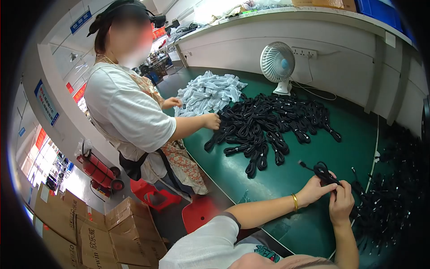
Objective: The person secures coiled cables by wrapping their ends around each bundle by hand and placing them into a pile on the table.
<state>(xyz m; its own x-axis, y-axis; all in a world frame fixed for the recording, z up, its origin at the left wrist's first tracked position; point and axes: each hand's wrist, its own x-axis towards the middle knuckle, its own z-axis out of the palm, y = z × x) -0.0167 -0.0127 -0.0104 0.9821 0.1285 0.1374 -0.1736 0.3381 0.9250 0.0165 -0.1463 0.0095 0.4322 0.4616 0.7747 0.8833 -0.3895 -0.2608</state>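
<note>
A black cable [323, 172] is looped into a small coil between my hands, above the near right part of the green table. One end with a plug sticks out to the left of the coil. My left hand [313, 190], below a gold bracelet, is closed around the coil. My right hand [341, 202] pinches the cable beside it, fingers bent. Beyond them lies a heap of coiled black cables [264, 121]. Close by on the right is a dark mass of loose black cables [385, 201] with metallic plugs.
Across the table [354, 154], a co-worker [121, 98] has one hand at the coiled cables and another near a pile of pale plastic-wrapped pieces [208, 93]. A white fan [277, 62] stands by the wall. Red stools [199, 213] and cardboard boxes [94, 237] are at left.
</note>
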